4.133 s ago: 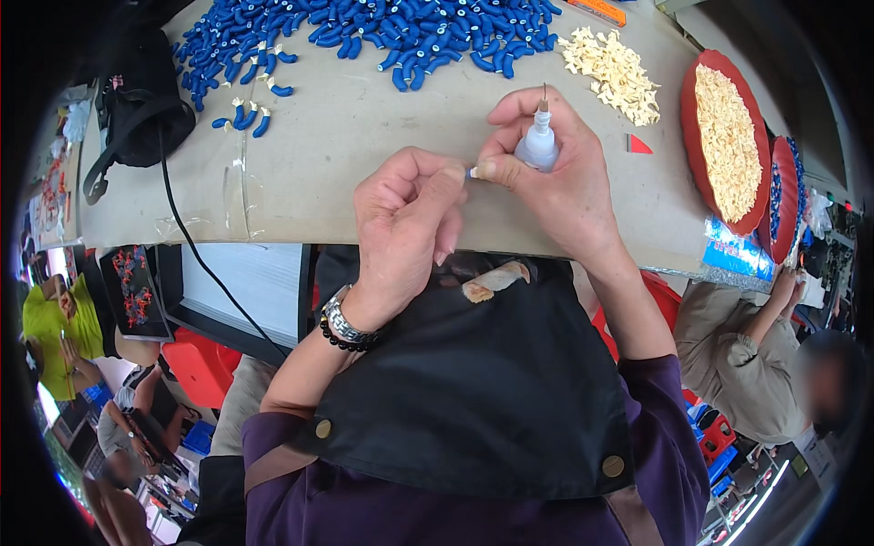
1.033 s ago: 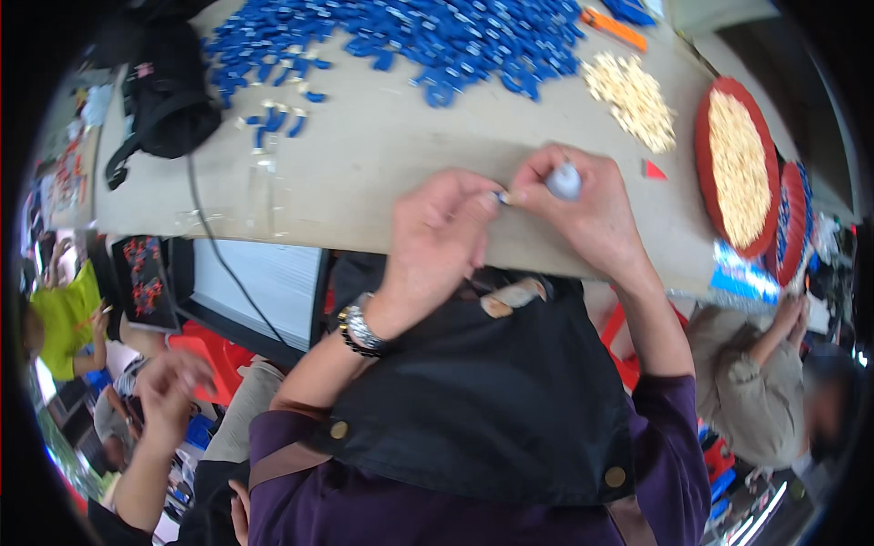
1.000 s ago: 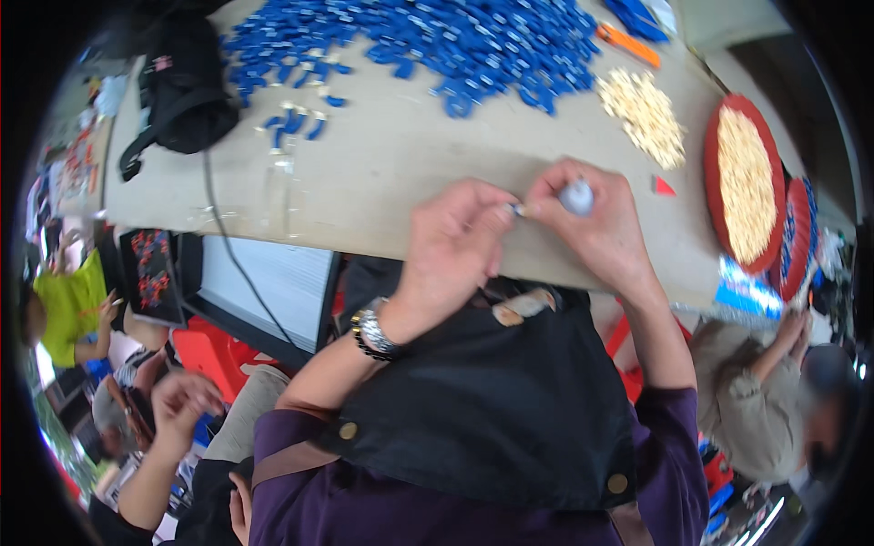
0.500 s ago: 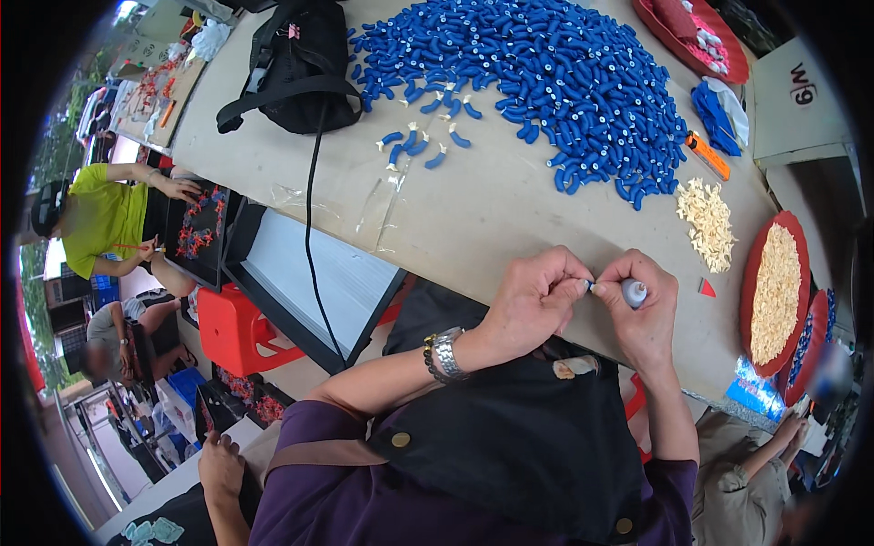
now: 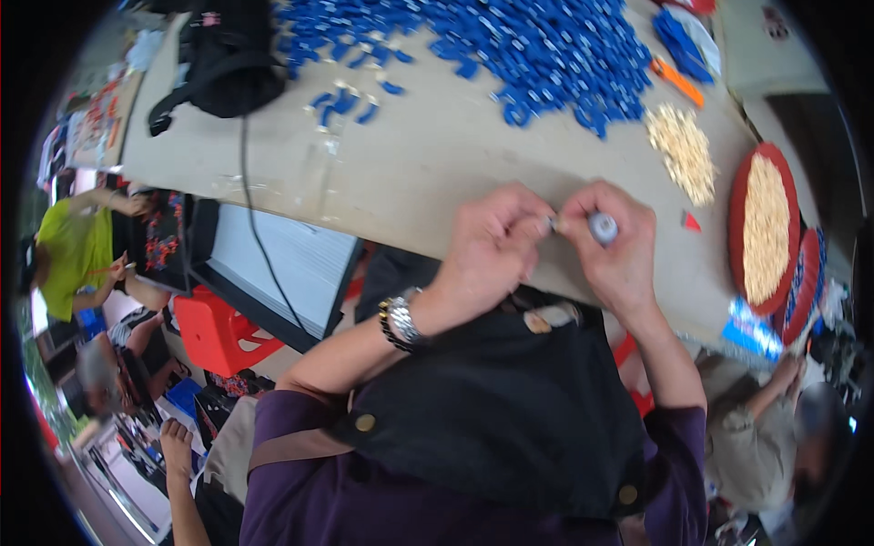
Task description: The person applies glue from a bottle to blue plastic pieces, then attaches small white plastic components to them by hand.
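My left hand (image 5: pixel 496 244) is closed, thumb and fingertips pinched on a small blue piece mostly hidden by the fingers. Close against it, the fingertips of my right hand (image 5: pixel 619 241) meet at the same spot; whether they grip a small part there is too blurred to tell. A whitish squeeze bottle (image 5: pixel 602 227) is tucked in my right hand, its round end facing up. Both hands are just above the table's near edge. Farther off lies a big heap of blue curved pieces (image 5: pixel 555 59); several with cream tips (image 5: pixel 344 100) lie apart at its left.
Right of my hands are a pile of cream pieces (image 5: pixel 681 150), a red tray (image 5: pixel 739 218) of more, a red triangle (image 5: pixel 691 221) and an orange cutter (image 5: pixel 677 82). A black bag (image 5: pixel 218 55) with a cable stands left, above a red stool (image 5: pixel 205 332). Other people sit on both sides.
The whole view has shifted, so the table and hands appear higher and further left. My hands keep the same pinching pose, fingertips together, bottle still in the right hand.
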Demonstrator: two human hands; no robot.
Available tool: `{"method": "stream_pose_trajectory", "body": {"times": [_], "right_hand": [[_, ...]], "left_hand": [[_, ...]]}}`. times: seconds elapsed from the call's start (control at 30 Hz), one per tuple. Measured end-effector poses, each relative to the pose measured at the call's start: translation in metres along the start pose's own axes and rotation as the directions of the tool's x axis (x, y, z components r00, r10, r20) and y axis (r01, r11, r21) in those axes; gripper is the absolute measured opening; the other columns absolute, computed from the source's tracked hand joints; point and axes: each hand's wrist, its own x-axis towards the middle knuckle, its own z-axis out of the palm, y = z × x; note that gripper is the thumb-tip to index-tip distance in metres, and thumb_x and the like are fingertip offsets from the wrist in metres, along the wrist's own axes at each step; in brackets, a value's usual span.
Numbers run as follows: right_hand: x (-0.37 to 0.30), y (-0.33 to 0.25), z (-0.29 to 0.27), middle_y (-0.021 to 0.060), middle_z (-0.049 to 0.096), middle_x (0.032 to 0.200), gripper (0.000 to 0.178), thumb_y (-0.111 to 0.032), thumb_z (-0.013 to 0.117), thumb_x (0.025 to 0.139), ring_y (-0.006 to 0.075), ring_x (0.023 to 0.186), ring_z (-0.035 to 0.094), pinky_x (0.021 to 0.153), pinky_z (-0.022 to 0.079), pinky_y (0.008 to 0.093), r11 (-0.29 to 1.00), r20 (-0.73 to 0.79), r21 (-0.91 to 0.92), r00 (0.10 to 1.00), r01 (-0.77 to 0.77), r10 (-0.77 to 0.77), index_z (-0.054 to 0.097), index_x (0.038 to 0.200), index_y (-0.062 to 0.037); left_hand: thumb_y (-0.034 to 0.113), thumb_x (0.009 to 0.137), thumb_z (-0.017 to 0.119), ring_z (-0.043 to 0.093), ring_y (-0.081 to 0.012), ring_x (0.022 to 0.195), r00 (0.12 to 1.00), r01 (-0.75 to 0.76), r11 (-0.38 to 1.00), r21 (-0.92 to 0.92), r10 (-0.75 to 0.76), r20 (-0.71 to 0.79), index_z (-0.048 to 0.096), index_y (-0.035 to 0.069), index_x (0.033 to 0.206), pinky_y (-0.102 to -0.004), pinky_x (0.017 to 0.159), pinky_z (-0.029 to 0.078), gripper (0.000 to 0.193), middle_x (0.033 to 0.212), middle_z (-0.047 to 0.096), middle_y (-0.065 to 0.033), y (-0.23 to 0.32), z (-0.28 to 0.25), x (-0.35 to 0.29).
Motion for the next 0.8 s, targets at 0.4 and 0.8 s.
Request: {"method": "stream_pose_trajectory", "body": {"times": [0.4, 0.8], "right_hand": [[-0.002, 0.004, -0.007, -0.0006, 0.061, 0.074, 0.008, -0.003, 0.069, 0.079, 0.0047, 0.070, 0.052, 0.064, 0.043, 0.0206, 0.950, 0.065, 0.207, 0.972, -0.233, 0.224, 0.063, 0.081, 0.0010], [-0.002, 0.006, -0.009, -0.0015, 0.059, 0.072, 0.006, -0.002, 0.068, 0.079, 0.0045, 0.069, 0.050, 0.063, 0.041, 0.0213, 0.956, 0.097, 0.181, 0.972, -0.231, 0.216, 0.062, 0.079, -0.0005]], "left_hand": [[0.006, 0.093, 0.051, 0.048, -0.0048, 0.046, 0.999, 0.039, 0.996, -0.077, -0.040, -0.017, 0.057, -0.003, 0.099, -0.0190, 0.037, 0.034, 0.013, 0.080, 0.058, -0.0054, -0.003, 0.001, 0.002], [0.010, 0.095, 0.052, 0.046, -0.0062, 0.047, 1.000, -0.012, 1.000, -0.026, 0.013, 0.027, 0.056, -0.002, 0.102, -0.0188, 0.039, 0.032, 0.014, 0.082, 0.059, -0.0053, -0.005, -0.001, 0.001]]}}
